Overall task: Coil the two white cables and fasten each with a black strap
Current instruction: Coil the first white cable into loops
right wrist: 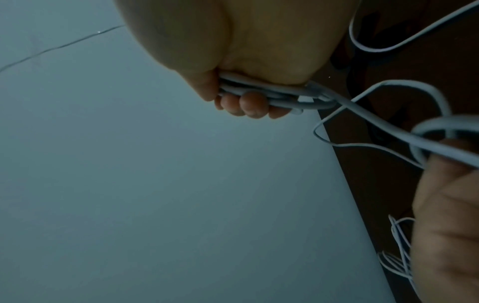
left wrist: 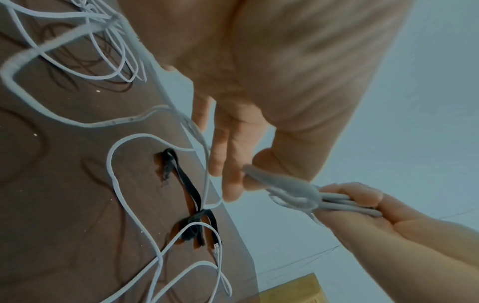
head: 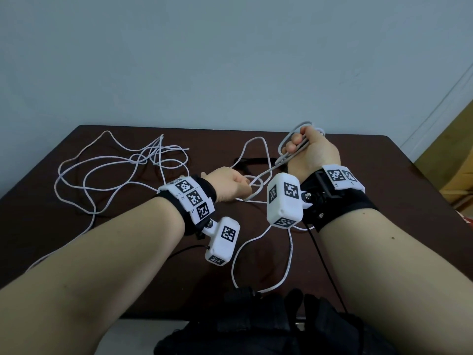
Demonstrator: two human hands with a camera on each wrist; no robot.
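My right hand [head: 299, 144] is raised over the far right of the dark table [head: 384, 201] and grips a small bundle of loops of one white cable [head: 289, 155]; its fingers [right wrist: 246, 104] curl round the loops [right wrist: 274, 96]. The left hand [head: 243, 188] pinches a strand of that cable [left wrist: 279, 180] running from the bundle. The rest of this cable [head: 289, 252] trails loose toward the near edge. The second white cable [head: 122, 170] lies tangled at the left. Two black straps [left wrist: 186, 184] [left wrist: 199, 227] lie on the table under the hands.
A black bag-like thing [head: 268, 324] sits at the near table edge. A thin black wire [head: 325, 265] runs down from the right wrist camera. A yellowish box [head: 455, 175] stands beyond the table's right side. A plain wall is behind.
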